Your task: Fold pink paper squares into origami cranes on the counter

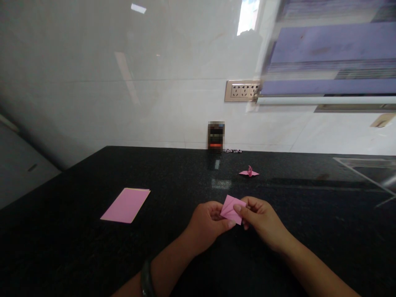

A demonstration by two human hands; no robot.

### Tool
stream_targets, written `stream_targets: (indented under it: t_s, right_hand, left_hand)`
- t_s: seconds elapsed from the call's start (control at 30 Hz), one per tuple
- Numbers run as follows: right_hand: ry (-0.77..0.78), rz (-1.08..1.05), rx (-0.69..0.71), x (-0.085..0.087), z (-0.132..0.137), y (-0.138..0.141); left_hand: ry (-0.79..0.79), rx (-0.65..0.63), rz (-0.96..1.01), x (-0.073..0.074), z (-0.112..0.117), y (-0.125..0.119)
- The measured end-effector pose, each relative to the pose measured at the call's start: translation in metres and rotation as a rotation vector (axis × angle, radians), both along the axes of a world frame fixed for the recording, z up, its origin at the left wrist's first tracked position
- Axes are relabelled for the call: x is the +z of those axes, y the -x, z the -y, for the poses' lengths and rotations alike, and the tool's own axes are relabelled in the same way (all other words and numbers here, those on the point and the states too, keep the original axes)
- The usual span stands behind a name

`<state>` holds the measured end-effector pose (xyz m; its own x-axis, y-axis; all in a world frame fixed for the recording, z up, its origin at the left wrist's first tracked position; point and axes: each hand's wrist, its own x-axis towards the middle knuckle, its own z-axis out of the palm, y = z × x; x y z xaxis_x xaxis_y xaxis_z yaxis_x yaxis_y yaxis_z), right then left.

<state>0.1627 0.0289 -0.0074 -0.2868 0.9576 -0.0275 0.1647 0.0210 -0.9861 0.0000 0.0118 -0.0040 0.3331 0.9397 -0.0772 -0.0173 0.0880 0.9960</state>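
Note:
Between my hands is a small square of folded pink paper (229, 207), with crease lines across its face, held just above the dark counter. My left hand (208, 226) pinches its left and lower edge, the thumb along the bottom corner. From the right side, my right hand (262, 218) grips it with the thumb on top and the fingers behind. Beyond my hands a finished pink paper crane (249, 172) stands on the counter, wings spread. Off to the left lies a stack of pink paper sheets (125, 205) with a yellowish edge showing.
The black speckled counter (173, 173) runs back to a glossy tiled wall (173, 111). A blurred-out phone-like object (216, 137) leans there, a beaded strap (232, 151) beside it. A socket panel (243, 90) is on the wall; a metal-rimmed sink edge (355, 173) is at right.

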Motion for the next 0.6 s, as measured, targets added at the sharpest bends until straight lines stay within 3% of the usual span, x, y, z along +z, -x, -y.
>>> stream_targets:
  t_s: [0.6]
  right_hand:
    - [-0.024,0.008,0.005,0.0016,0.0012,0.0006]
  left_hand:
    - [-0.049,0.062,-0.189,0.0058,0.0017,-0.0003]
